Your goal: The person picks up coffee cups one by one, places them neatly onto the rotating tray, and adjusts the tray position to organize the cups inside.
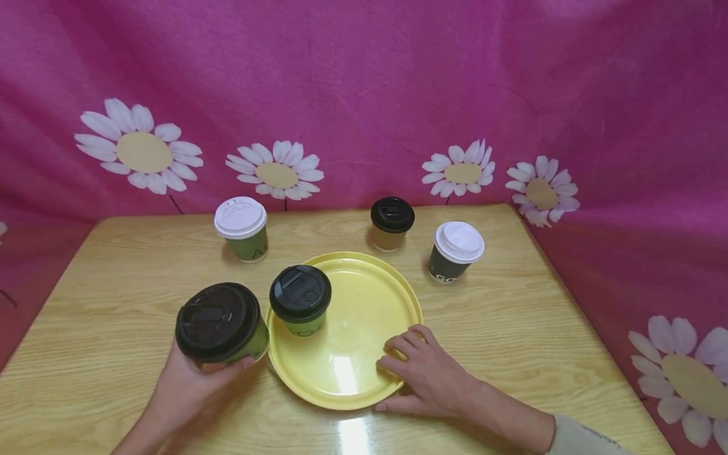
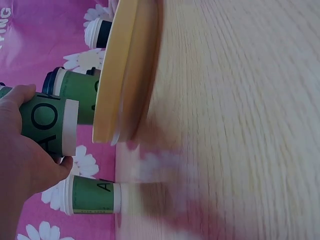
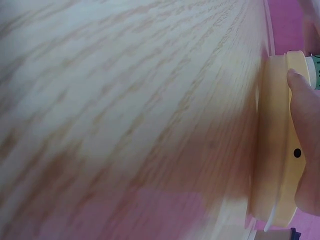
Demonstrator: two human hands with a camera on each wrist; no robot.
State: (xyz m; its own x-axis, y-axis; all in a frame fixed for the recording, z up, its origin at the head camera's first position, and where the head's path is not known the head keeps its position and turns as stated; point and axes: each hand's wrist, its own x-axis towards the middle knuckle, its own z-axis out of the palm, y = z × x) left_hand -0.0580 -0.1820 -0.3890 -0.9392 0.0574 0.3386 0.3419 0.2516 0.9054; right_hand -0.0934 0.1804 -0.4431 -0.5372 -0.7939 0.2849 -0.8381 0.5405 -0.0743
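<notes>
My left hand [image 1: 184, 388] grips a green paper coffee cup with a black lid [image 1: 218, 319], fingers and thumb around its side. In the left wrist view this held cup [image 2: 45, 122] is raised off the table, dark letters on its wall. Just right of it lies a round yellow tray [image 1: 364, 284]. Another green cup with a black lid [image 1: 301, 297] stands upright on the tray's left part. My right hand [image 1: 435, 373] holds the tray's near right rim, fingers curled over the inside and thumb [image 3: 297, 82] against the outer side.
Behind the tray, a green cup with a white lid [image 1: 244, 230] stands at back left. A brown cup with a black lid [image 1: 391, 224] is at the back, and a dark cup with a white lid [image 1: 455, 253] to its right. A pink flowered cloth [image 1: 364, 95] borders the wooden table [image 1: 114, 278].
</notes>
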